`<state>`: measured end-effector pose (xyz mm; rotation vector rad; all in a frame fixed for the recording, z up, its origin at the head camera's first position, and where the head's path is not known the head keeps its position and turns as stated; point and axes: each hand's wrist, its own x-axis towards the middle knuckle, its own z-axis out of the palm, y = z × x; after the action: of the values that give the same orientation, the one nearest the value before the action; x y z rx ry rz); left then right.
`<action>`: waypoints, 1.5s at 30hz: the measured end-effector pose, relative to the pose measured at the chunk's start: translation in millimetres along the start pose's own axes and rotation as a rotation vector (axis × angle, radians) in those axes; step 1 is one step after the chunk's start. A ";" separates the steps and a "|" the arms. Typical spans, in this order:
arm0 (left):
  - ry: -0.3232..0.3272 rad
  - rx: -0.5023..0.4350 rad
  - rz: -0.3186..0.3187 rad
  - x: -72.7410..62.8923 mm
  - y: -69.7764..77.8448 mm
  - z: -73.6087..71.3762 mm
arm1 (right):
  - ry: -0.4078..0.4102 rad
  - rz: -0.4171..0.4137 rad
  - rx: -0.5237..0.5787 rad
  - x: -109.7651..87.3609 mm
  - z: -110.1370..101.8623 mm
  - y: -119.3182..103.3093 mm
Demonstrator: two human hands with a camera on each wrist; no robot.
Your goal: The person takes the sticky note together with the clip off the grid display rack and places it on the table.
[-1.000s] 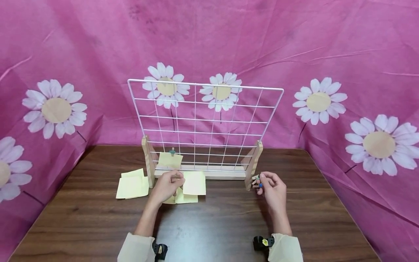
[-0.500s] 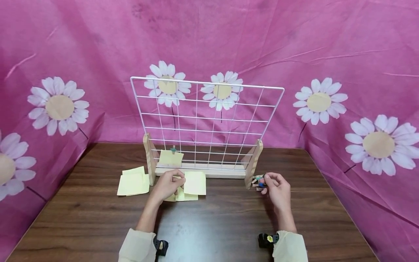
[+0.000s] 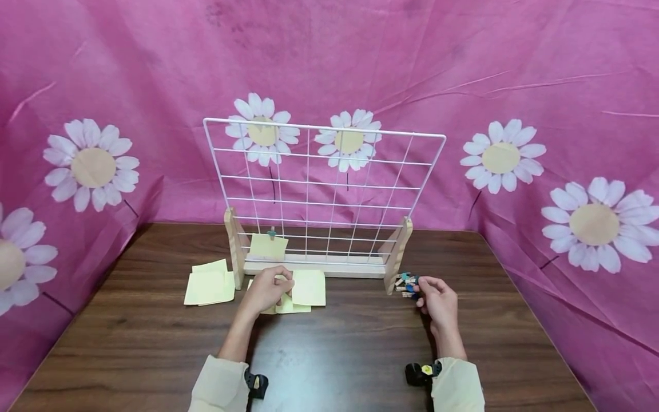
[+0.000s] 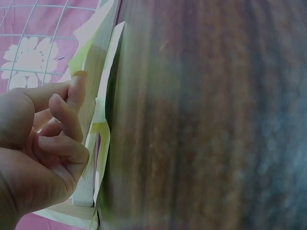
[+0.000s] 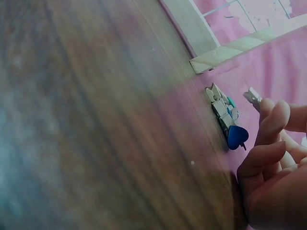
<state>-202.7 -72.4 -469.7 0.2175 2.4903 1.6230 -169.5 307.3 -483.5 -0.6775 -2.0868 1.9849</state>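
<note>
In the head view my left hand [image 3: 269, 290] pinches a yellow sticky note [image 3: 309, 288] by its left edge, in front of the white wire grid [image 3: 320, 184]. Beneath it lie more sticky notes [image 3: 293, 309], partly hidden by the hand. At the stand's right foot, my right hand [image 3: 439, 300] pinches a small wooden clothespin [image 5: 252, 98], whose tip shows past the fingertips in the right wrist view. Beside those fingers is a pile of clothespins [image 5: 221, 114], one bearing a blue heart. Another sticky note [image 3: 269, 246] hangs low on the grid under a greenish clothespin [image 3: 272, 233].
Wooden side supports [image 3: 398, 256] and a pale base bar [image 3: 319, 269] carry the grid. Left of the stand, several yellow sticky notes [image 3: 208, 286] lie overlapping on the dark wooden table [image 3: 340, 349]. A pink cloth [image 3: 170, 68] printed with daisies hangs behind.
My right hand has moved slightly right and back from the pile, bringing out a clothespin and leaving more of the pile visible. The left hand keeps the sticky note nearly in place.
</note>
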 end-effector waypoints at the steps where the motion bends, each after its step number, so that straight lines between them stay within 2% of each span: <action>1: 0.001 0.005 0.000 0.0 0.2 -0.1 | -0.002 0.002 -0.001 0.6 0.1 0.4; 9: -0.010 0.038 -0.017 0.0 -1.3 0.8 | -0.036 0.006 -0.052 2.5 0.7 1.4; 20: 0.020 0.128 -0.029 -0.5 1.5 2.3 | -0.043 0.021 -0.074 5.0 -0.1 4.3; 28: 0.035 0.109 -0.056 -1.0 3.4 3.9 | -0.040 0.030 -0.080 5.3 -0.1 2.3; 35: 0.038 0.092 -0.042 1.7 3.8 1.3 | -0.038 0.018 -0.062 5.7 1.0 -0.5; 41: 0.066 0.033 -0.063 -0.7 5.1 -3.8 | -0.040 0.045 -0.037 3.4 -1.0 -1.3; 45: 0.081 -0.017 -0.053 -1.8 5.4 -5.8 | -0.043 0.041 -0.033 2.0 -1.6 -1.2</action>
<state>-202.0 -75.7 -462.3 0.0842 2.5170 1.6630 -170.8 309.7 -482.6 -0.6952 -2.1518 2.0088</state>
